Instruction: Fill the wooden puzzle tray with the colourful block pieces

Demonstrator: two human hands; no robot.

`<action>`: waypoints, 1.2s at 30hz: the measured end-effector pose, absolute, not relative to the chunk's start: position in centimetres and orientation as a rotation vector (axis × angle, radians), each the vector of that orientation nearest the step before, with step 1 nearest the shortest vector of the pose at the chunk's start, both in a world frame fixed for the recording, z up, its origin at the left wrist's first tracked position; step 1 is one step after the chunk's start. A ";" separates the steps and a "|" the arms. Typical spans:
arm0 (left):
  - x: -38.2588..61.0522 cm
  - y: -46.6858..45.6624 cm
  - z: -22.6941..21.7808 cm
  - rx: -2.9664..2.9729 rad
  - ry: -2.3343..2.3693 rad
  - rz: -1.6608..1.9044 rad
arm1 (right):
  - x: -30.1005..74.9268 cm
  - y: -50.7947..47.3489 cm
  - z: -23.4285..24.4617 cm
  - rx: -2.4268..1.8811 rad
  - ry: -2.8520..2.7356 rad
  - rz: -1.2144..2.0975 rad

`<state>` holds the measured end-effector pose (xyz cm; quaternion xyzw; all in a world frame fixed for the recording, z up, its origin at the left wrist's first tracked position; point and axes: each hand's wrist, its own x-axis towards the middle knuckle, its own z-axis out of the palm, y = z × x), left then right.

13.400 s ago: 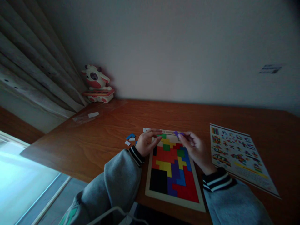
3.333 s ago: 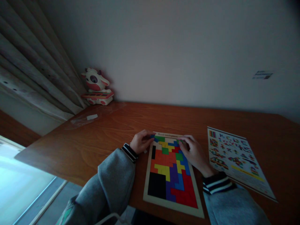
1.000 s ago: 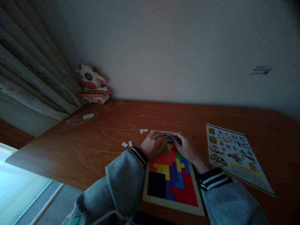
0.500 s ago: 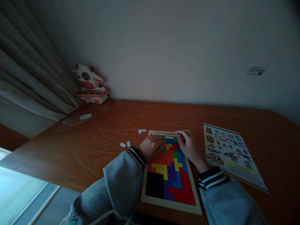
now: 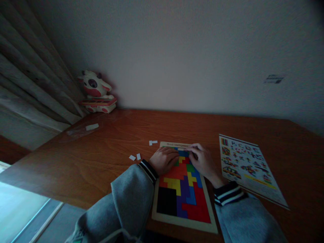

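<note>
A wooden tray puzzle (image 5: 187,228) lies on the table, filled with coloured block pieces in red, blue, yellow, purple, green and orange. A black square area (image 5: 166,201) shows at its near left corner. Flat across the upper left of the puzzle rests my left hand (image 5: 164,159), its fingers stretched over the pieces. My right hand (image 5: 201,160) is at the upper right, thumb and fingers bent together near the top row. A thin pale strip (image 5: 182,149) shows by its fingertips; whether the fingers grip it is unclear.
Small white pieces (image 5: 132,157) lie left of the puzzle, with more white pieces (image 5: 153,142) near its top corner. A printed sheet (image 5: 249,172) is on the right. A cow toy with a keyboard (image 5: 97,91) stands at the back left, near a plastic wrapper (image 5: 81,131).
My right hand's fingertips have shifted slightly left along the top row, covering part of the pale strip. My left hand stays in place.
</note>
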<state>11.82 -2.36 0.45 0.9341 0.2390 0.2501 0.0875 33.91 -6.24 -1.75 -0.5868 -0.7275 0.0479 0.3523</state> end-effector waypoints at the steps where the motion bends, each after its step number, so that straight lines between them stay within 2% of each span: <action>1: 11.8 -2.4 0.5 2.786 0.707 0.739 | 33.9 -6.2 -1.8 -1.518 -1.888 0.127; 16: 11.8 -2.5 0.7 2.786 0.742 0.711 | 33.9 -6.4 -1.5 -1.508 -1.886 0.155; 24: 11.7 -2.4 0.8 2.776 0.730 0.719 | 32.9 -6.9 -0.6 -1.503 -2.094 0.064; 36: 11.7 -2.4 0.5 2.768 0.732 0.725 | 33.7 -7.0 -0.4 -1.682 -2.004 -0.086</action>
